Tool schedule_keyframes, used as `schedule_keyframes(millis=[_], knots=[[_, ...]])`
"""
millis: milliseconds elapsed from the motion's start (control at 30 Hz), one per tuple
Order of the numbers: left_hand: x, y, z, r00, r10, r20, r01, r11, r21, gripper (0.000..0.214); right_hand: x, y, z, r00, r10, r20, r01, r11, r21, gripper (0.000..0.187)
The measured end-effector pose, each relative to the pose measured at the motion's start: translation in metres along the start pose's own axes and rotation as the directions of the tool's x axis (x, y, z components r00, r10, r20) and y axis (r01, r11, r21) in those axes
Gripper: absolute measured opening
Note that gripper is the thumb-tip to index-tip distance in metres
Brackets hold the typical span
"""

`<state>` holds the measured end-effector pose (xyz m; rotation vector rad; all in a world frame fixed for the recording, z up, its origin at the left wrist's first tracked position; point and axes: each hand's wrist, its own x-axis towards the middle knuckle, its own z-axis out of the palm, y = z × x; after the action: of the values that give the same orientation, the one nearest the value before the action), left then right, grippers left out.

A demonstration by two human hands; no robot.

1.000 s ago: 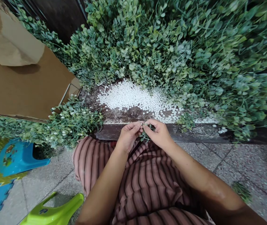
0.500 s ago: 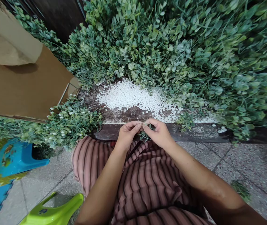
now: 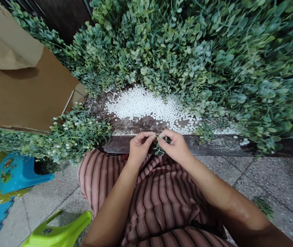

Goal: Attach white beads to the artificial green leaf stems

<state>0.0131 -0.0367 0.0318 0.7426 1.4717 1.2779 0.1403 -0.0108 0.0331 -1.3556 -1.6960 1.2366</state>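
Observation:
Above my lap, at the table's front edge, both hands meet fingertip to fingertip. A small green leafy sprig (image 3: 159, 148) hangs below the fingers of my right hand (image 3: 175, 144), which pinch it near its stem. Thumb and forefinger of my left hand (image 3: 140, 144) are pressed together beside the stem; what they hold is too small to make out. Just beyond lies a spread heap of small white beads (image 3: 142, 104) on the dark table (image 3: 136, 127).
A large mass of leafy sprigs (image 3: 177, 58) covers the table's back and right. More sprigs with white tips (image 3: 76, 132) lie at left, beside a cardboard box (image 3: 30, 92). Blue (image 3: 17, 175) and green stools (image 3: 58, 231) stand lower left. One sprig (image 3: 263, 207) lies on the floor.
My hands have drawn very slightly apart at the fingertips, the left shifting a little left. More of the sprig shows between them. The view has shifted slightly.

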Motion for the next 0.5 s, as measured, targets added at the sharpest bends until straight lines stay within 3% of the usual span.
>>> schedule_keyframes(millis=[500], knots=[[0.0003, -0.0092, -0.002, 0.991, 0.133, 0.016, -0.134, 0.982, 0.134, 0.005, 0.0012, 0.0022, 0.002, 1.0, 0.015, -0.019, -0.015, 1.0, -0.002, 0.013]])
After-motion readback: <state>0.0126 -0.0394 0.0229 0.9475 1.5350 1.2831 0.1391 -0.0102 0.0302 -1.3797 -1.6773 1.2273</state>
